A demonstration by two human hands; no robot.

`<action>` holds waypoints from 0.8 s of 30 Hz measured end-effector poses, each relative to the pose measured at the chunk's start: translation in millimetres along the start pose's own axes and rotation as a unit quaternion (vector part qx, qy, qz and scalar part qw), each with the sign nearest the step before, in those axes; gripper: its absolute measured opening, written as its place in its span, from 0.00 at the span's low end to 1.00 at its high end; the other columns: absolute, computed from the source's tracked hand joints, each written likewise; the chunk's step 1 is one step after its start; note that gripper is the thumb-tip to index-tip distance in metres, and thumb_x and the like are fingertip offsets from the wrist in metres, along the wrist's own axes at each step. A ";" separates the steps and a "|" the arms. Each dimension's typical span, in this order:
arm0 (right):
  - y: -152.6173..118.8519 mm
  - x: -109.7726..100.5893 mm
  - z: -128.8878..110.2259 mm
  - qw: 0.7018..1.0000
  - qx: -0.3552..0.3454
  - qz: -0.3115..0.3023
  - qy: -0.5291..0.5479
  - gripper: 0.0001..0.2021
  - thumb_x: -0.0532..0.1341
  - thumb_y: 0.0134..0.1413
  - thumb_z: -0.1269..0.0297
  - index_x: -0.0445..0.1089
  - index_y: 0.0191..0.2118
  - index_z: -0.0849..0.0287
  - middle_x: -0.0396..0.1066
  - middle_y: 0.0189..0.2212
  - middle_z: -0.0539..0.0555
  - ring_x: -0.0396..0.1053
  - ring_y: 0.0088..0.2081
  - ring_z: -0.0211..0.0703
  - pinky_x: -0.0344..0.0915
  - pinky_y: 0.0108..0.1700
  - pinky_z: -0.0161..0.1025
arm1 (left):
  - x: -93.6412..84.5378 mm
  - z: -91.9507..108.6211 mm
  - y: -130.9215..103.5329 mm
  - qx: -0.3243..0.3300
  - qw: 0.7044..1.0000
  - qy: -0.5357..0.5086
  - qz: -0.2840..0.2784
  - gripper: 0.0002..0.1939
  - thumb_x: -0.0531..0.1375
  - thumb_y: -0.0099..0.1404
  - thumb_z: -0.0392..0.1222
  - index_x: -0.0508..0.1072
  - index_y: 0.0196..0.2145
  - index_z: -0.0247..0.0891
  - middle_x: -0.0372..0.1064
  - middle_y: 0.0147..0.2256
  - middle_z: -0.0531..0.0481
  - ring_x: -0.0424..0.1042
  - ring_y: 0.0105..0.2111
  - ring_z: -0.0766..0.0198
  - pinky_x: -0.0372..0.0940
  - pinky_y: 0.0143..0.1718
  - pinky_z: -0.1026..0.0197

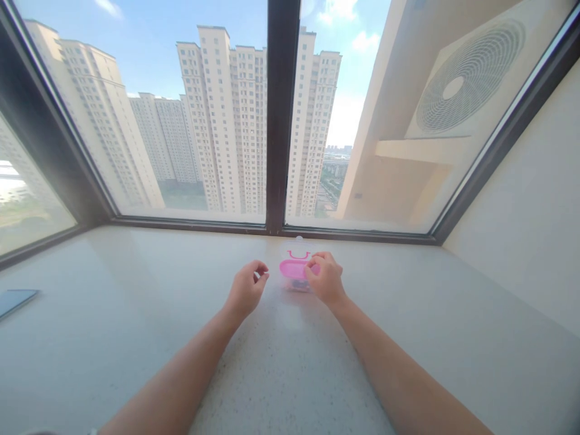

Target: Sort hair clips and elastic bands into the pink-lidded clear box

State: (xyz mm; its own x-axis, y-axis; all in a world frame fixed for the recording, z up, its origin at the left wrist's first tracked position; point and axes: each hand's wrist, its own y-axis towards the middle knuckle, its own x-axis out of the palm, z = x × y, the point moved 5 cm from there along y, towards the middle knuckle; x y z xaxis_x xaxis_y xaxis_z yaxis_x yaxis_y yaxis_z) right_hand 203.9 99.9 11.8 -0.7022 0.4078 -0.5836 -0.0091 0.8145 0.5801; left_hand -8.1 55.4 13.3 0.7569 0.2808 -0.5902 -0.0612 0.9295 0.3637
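Observation:
A small clear plastic box (294,285) stands near the window, with its transparent lid (299,245) raised at the back and a pink handle on that lid. A pink tray (290,268) lies across the top of the box; dark and pale small items show blurrily through the wall below. My right hand (325,277) is over the tray's right end, thumb and fingertips pinched at it and covering that end. Just left of the box, my left hand (248,286) hovers with loosely curled fingers, a gap at the thumb, and nothing visible in it.
The box stands on a wide pale speckled sill (290,362). A flat bluish-grey device or panel (17,301) lies at the far left. Dark window frames (277,121) rise behind the box, and a white wall (521,199) bounds the right side.

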 end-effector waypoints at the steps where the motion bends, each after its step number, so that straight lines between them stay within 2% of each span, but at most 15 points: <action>1: 0.0 0.1 0.4 1.000 0.000 0.000 -0.002 0.06 0.58 0.46 0.67 0.71 0.26 0.59 0.67 0.38 0.55 0.65 0.43 0.45 0.53 0.48 0.44 | 0.7 -0.1 -0.2 0.001 1.000 0.004 -0.002 0.05 0.55 0.59 0.40 0.68 0.31 0.38 0.69 0.27 0.53 0.64 0.21 0.68 0.58 0.27 0.64; 8: -0.5 0.3 -0.4 1.000 -0.008 -0.005 -0.019 0.07 0.57 0.47 0.65 0.72 0.26 0.59 0.67 0.38 0.55 0.65 0.44 0.46 0.51 0.49 0.44 | 2.6 0.6 -0.7 0.005 1.000 0.029 -0.001 0.04 0.55 0.60 0.38 0.68 0.31 0.38 0.70 0.29 0.53 0.64 0.22 0.69 0.59 0.27 0.65; 12: -0.7 -0.3 -0.1 1.000 -0.013 -0.006 -0.014 0.08 0.57 0.47 0.64 0.72 0.27 0.59 0.68 0.39 0.56 0.65 0.44 0.46 0.51 0.50 0.44 | 1.9 -3.4 1.3 0.019 0.992 0.117 -0.033 0.06 0.54 0.62 0.39 0.70 0.33 0.38 0.70 0.31 0.52 0.67 0.26 0.67 0.62 0.32 0.64; 16: -0.3 -0.8 -0.1 1.000 -0.023 -0.005 -0.007 0.09 0.56 0.50 0.65 0.73 0.27 0.60 0.68 0.39 0.56 0.65 0.44 0.46 0.51 0.50 0.44 | -0.9 -17.7 3.7 0.009 0.985 0.169 -0.043 0.09 0.57 0.59 0.37 0.72 0.38 0.36 0.69 0.39 0.45 0.69 0.37 0.60 0.62 0.41 0.60; 19: -0.2 -0.9 -0.1 1.000 -0.026 -0.004 -0.002 0.10 0.55 0.51 0.65 0.73 0.28 0.60 0.68 0.39 0.56 0.65 0.44 0.46 0.51 0.50 0.44 | -2.7 -31.4 6.8 -0.012 0.980 0.192 -0.049 0.12 0.57 0.59 0.34 0.74 0.41 0.34 0.68 0.42 0.41 0.67 0.45 0.54 0.60 0.48 0.55; 24: -0.9 -2.7 -2.4 0.999 -0.038 0.015 0.007 0.06 0.58 0.48 0.66 0.72 0.27 0.60 0.68 0.38 0.56 0.66 0.43 0.46 0.52 0.50 0.45 | -11.0 -49.1 16.7 -0.049 0.978 0.198 -0.051 0.16 0.49 0.64 0.30 0.74 0.42 0.33 0.70 0.43 0.41 0.68 0.46 0.57 0.59 0.50 0.57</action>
State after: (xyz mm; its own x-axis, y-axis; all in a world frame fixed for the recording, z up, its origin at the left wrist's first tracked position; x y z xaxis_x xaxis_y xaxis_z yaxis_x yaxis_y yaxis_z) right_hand 204.1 97.1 14.2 -0.7122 0.4264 -0.5576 -0.0411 0.7677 0.6395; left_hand -49.4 79.6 -9.5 0.4517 0.2383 -0.8598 -0.0746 0.9704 0.2297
